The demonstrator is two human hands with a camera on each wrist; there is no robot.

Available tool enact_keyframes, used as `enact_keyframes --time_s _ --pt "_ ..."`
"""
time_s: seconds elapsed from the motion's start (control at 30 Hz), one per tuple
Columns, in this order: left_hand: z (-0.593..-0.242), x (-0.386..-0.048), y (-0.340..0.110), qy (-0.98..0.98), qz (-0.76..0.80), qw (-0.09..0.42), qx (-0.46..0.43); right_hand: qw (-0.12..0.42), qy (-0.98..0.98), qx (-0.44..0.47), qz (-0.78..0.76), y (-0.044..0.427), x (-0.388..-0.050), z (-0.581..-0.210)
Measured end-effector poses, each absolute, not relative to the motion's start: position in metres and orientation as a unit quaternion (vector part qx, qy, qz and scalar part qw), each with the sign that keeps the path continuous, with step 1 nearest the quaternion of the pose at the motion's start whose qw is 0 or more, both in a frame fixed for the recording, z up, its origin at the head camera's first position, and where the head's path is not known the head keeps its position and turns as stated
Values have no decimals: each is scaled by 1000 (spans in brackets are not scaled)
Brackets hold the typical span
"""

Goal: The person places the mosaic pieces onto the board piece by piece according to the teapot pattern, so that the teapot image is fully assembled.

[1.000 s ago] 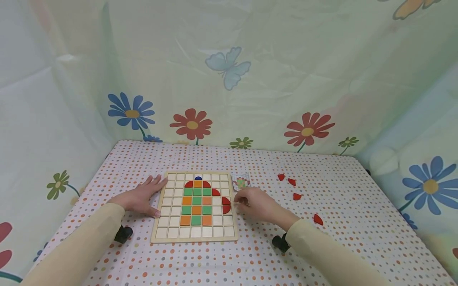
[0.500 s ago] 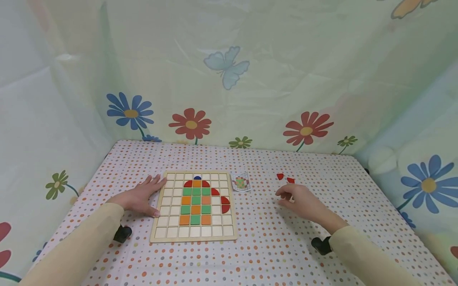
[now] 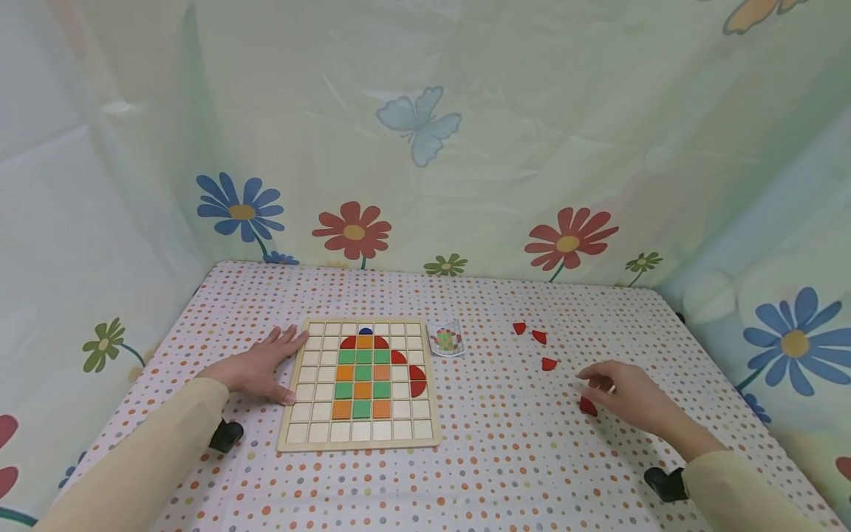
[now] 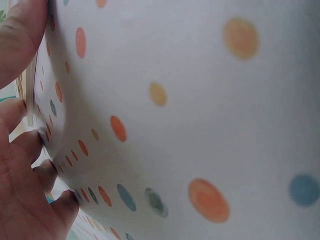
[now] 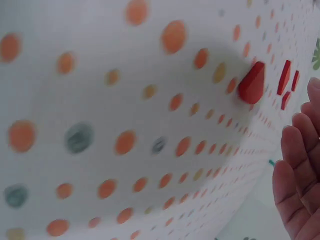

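On the table lies a wooden grid board [image 3: 302, 436] with green, orange, red and dark blue pieces set in a pattern among plain squares. My left hand [image 3: 255, 369] rests at its left edge, fingers spread and touching the frame. In the left wrist view, the fingertips [image 4: 42, 175] lie near the cloth beside the board's side [image 4: 30, 92]. To the right, my right hand [image 3: 628, 391] hovers over a red quarter-circle piece [image 3: 588, 406], fingers loosely bent and holding nothing. The right wrist view shows that red piece [image 5: 251, 85] lying on the cloth, apart from the fingers [image 5: 295, 145].
Three more red quarter-circle pieces lie farther back, one of them a red piece [image 3: 548, 363] left of the right hand. A small pattern card [image 3: 446, 340] lies against the board's right edge. A dotted cloth [image 3: 492, 458] covers the table, with flowered curtains [image 3: 465, 185] around it.
My right hand has moved right, away from the board's right edge, past one red piece to the nearest red piece. The left hand and the board's pieces stay as they were.
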State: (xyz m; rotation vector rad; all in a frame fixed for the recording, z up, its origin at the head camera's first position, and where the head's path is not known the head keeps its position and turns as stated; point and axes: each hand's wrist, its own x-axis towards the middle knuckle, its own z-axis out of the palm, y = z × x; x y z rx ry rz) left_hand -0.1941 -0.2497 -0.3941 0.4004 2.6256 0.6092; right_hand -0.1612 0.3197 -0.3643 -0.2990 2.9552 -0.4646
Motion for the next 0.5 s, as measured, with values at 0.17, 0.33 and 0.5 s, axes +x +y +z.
enact_keyframes --time_s 0.17,0.33,0.5 --pt "-394 -194 -249 942 222 207 145 114 979 -77 -150 329 -159 -367" --pt "-394 -193 -249 941 226 206 147 146 972 -87 -161 335 -157 -368" --pt "-394 -193 -249 940 228 206 147 156 969 -89 -167 335 -157 -372"
